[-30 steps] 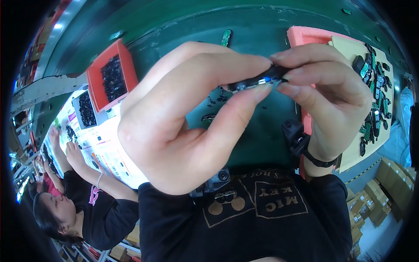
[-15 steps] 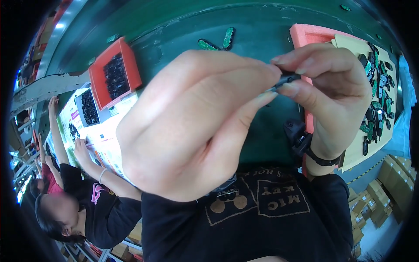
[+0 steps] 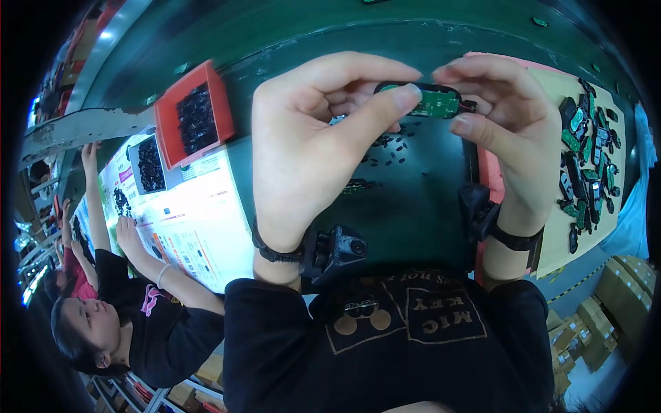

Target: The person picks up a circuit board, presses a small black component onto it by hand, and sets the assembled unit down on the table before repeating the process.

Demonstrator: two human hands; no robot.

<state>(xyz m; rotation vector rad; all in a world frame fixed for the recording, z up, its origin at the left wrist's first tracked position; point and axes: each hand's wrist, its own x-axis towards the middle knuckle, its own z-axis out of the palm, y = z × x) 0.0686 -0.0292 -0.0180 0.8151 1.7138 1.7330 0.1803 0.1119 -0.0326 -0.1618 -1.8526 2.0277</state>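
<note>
Both my hands hold one small part up above the green table (image 3: pixel 413 199): a black oval shell with a green circuit board (image 3: pixel 435 102) in it. My left hand (image 3: pixel 310 151) pinches its left end between thumb and forefinger. My right hand (image 3: pixel 513 131) grips its right end with its fingertips. A black camera is strapped to each wrist. Small black pieces (image 3: pixel 389 148) lie scattered on the table under the held part.
A red bin (image 3: pixel 194 122) of small black parts stands at the left, a grey bin (image 3: pixel 148 165) of the same beside it, on printed sheets (image 3: pixel 196 227). At the right a tan tray (image 3: pixel 582 165) holds several black shells and green boards. A co-worker (image 3: pixel 138 310) sits at my left.
My hands have moved apart and farther from the camera. The held part has turned, so its green board now faces up.
</note>
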